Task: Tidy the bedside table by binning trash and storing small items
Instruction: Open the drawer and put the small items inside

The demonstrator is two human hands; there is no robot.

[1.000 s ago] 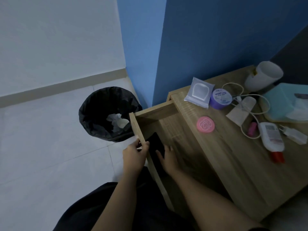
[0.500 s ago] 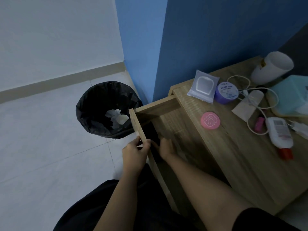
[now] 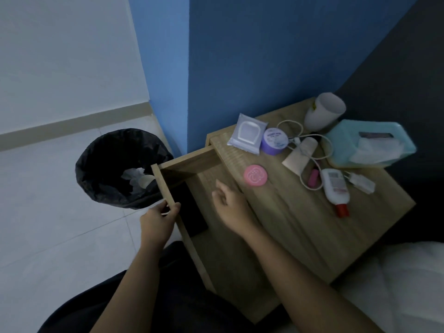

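So at this point the left hand (image 3: 158, 218) was pinching the front panel of the open drawer (image 3: 165, 188), thumb inside and fingers outside, holding it out. The right hand (image 3: 230, 203) hung loose and empty over the drawer, fingers half curled, gripping nothing. One flat dark item (image 3: 189, 212), maybe a phone, lay inside against the front panel. My read: this was the storing step, one thing stowed, and the next move called for reaching up to the bedside table (image 3: 300, 224) for another small item, probably the pink round compact (image 3: 255, 175) since it sat nearest. Count on top, near to far: one pink compact, one white bottle with a red cap (image 3: 335, 188), one small pink thing (image 3: 313, 178), one white charger plug (image 3: 360, 183) with its cable, one beige tube (image 3: 299, 155), one purple tub (image 3: 274, 141), one wipes pack (image 3: 247, 132), one teal tissue box (image 3: 370, 143), one white cup (image 3: 323, 114). Off to the left on the floor, one black-lined bin (image 3: 115, 169) held some crumpled paper.
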